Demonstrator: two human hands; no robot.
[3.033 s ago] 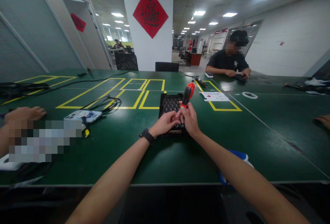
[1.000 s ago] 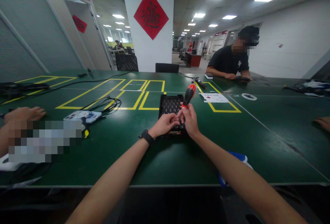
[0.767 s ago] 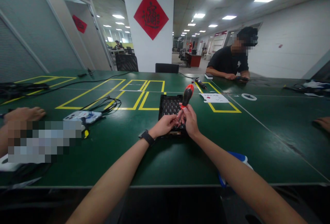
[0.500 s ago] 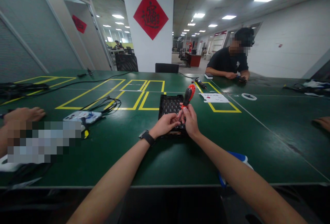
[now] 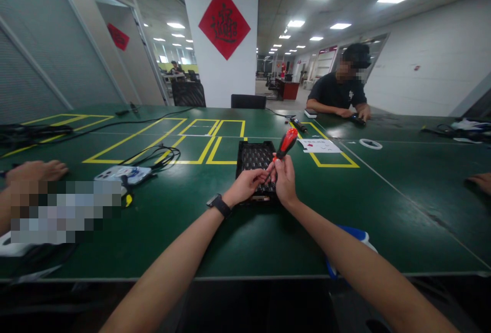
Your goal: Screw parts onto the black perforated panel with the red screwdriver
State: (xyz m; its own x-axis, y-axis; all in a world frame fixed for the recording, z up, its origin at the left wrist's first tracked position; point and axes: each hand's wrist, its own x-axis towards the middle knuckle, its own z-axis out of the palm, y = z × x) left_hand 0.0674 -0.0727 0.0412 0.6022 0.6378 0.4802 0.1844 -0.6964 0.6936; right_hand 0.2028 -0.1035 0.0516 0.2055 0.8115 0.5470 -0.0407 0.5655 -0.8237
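My right hand (image 5: 286, 177) is closed around the lower part of a red and black screwdriver (image 5: 287, 142), whose handle leans up and to the right. The thin shaft points down and left, to the fingertips of my left hand (image 5: 245, 187). Those fingers are pinched together at the shaft's tip; anything small between them is too hidden to make out. Both hands are over a black tray-like case (image 5: 255, 156) with a dark, patterned inside, lying on the green table (image 5: 215, 241). My hands cover its front part.
A phone (image 5: 123, 173) and black cables (image 5: 169, 155) lie to the left, near another person's hand (image 5: 36, 172). Beyond are a paper sheet (image 5: 320, 146), a black tool (image 5: 299, 124) and a tape roll (image 5: 370, 143). A blue-and-white object (image 5: 355, 233) is beside my right forearm. A person (image 5: 339, 92) sits across.
The screwdriver's handle has tilted further to the right and slightly down, with my right hand turning with it. My left hand stays almost in place. The person across has shifted slightly.
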